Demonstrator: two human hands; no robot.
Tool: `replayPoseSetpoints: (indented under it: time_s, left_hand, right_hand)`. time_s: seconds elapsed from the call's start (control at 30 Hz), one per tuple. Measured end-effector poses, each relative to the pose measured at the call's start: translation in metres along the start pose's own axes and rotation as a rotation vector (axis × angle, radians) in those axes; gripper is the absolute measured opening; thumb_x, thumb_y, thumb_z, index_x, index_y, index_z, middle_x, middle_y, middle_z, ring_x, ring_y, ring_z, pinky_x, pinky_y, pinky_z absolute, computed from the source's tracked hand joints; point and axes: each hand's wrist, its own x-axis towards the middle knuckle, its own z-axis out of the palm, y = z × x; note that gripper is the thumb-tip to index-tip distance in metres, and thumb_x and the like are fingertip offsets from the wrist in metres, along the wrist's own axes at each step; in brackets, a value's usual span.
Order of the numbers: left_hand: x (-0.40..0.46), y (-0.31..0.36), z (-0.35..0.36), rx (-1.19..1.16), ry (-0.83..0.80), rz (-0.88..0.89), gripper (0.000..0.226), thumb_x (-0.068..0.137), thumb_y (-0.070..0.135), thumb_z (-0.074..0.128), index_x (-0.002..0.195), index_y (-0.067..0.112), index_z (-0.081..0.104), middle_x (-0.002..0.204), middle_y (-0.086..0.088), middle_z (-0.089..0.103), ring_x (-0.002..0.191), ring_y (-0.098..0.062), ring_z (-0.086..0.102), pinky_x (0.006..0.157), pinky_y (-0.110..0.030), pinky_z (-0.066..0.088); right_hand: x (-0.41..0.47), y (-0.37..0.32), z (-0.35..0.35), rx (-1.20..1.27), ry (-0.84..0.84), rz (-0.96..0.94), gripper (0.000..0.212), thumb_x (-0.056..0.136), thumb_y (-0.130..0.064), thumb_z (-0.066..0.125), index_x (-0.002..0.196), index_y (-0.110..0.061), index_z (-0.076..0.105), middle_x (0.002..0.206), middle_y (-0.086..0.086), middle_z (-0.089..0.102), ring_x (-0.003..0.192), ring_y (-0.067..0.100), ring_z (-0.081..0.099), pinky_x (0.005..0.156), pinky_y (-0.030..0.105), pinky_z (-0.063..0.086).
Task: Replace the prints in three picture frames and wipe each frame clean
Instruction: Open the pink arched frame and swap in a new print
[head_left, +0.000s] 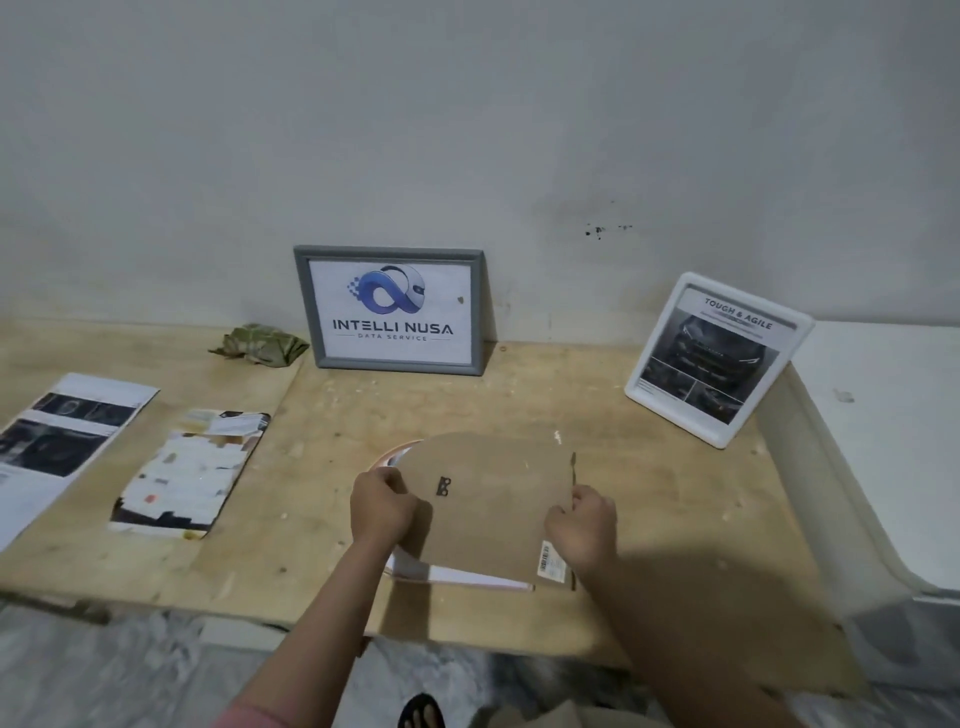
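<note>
A brown backing board (493, 512) covers a face-down frame (457, 576) at the surface's near edge. Behind it a grey frame (390, 310) leans upright against the wall; a white frame (718, 358) stands tilted to its right. Two loose prints (189, 475) lie flat to its left.

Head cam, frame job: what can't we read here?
- Frame under the backing board: its front and print are hidden by the board.
- Barcode sticker: too small.
- Loose prints on the left: blurred.
- Left hand, right hand: fingertips curl out of sight at the board edges.
</note>
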Motion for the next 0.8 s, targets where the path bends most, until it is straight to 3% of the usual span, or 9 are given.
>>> replayPoseSetpoints:
  time_s: [0.2, 0.33, 0.4, 0.5, 0.53, 0.7, 0.8]
  left_hand:
    - [0.027, -0.036, -0.016, 0.107, -0.059, 0.057, 0.027, 0.072, 0.003, 0.064, 0.098, 0.000, 0.068, 0.108, -0.017, 0.060, 0.098, -0.034, 0.059, 0.080, -0.032, 0.047]
    - [0.035, -0.052, -0.019, 0.108, -0.093, 0.059, 0.042, 0.075, 0.009, 0.066, 0.116, 0.004, 0.062, 0.119, -0.015, 0.054, 0.109, -0.031, 0.055, 0.093, -0.034, 0.046]
    - [0.035, -0.056, -0.020, 0.107, -0.096, 0.072, 0.042, 0.076, 0.011, 0.066, 0.117, 0.004, 0.061, 0.120, -0.014, 0.053, 0.109, -0.030, 0.055, 0.094, -0.035, 0.046]
    - [0.034, -0.062, -0.020, 0.121, -0.097, 0.093, 0.042, 0.078, 0.013, 0.067, 0.118, 0.005, 0.061, 0.121, -0.012, 0.053, 0.109, -0.029, 0.054, 0.095, -0.036, 0.048]
    - [0.034, -0.063, -0.020, 0.126, -0.103, 0.102, 0.041, 0.078, 0.014, 0.067, 0.117, 0.005, 0.061, 0.120, -0.012, 0.053, 0.109, -0.030, 0.054, 0.094, -0.036, 0.047]
    - [0.030, -0.064, -0.019, 0.153, -0.101, 0.142, 0.025, 0.078, 0.012, 0.064, 0.102, 0.007, 0.065, 0.113, -0.014, 0.052, 0.107, -0.034, 0.050, 0.089, -0.035, 0.044]
    - [0.026, -0.064, -0.019, 0.210, -0.116, 0.162, 0.025, 0.080, 0.014, 0.063, 0.104, 0.008, 0.062, 0.114, -0.012, 0.047, 0.109, -0.031, 0.044, 0.081, -0.030, 0.041]
  right_hand:
    - [-0.017, -0.003, 0.048, -0.031, 0.045, 0.013, 0.055, 0.057, -0.036, 0.040, 0.093, -0.005, 0.067, 0.084, 0.018, 0.065, 0.085, 0.037, 0.059, 0.077, 0.037, 0.053]
    - [-0.034, -0.018, 0.056, 0.029, 0.088, 0.038, 0.051, 0.057, -0.027, 0.042, 0.093, 0.000, 0.064, 0.091, 0.020, 0.062, 0.078, 0.026, 0.057, 0.068, 0.030, 0.045]
    - [-0.045, -0.032, 0.050, 0.025, 0.106, 0.028, 0.038, 0.062, -0.025, 0.043, 0.088, -0.003, 0.061, 0.094, 0.019, 0.056, 0.078, 0.022, 0.050, 0.067, 0.026, 0.033]
    - [-0.053, -0.040, 0.045, -0.041, 0.119, -0.002, 0.042, 0.079, -0.010, 0.056, 0.119, -0.001, 0.060, 0.120, 0.021, 0.053, 0.105, 0.033, 0.054, 0.084, 0.028, 0.040]
    - [-0.054, -0.040, 0.045, -0.068, 0.144, -0.026, 0.044, 0.078, -0.007, 0.058, 0.122, -0.001, 0.059, 0.121, 0.022, 0.053, 0.108, 0.035, 0.054, 0.090, 0.031, 0.041]
    - [-0.057, -0.044, 0.046, -0.081, 0.169, -0.065, 0.040, 0.077, 0.000, 0.059, 0.117, 0.005, 0.061, 0.114, 0.026, 0.057, 0.104, 0.038, 0.056, 0.087, 0.032, 0.042]
    - [-0.059, -0.045, 0.045, -0.108, 0.160, -0.088, 0.040, 0.079, 0.000, 0.057, 0.118, 0.005, 0.060, 0.116, 0.024, 0.056, 0.103, 0.036, 0.057, 0.085, 0.030, 0.042]
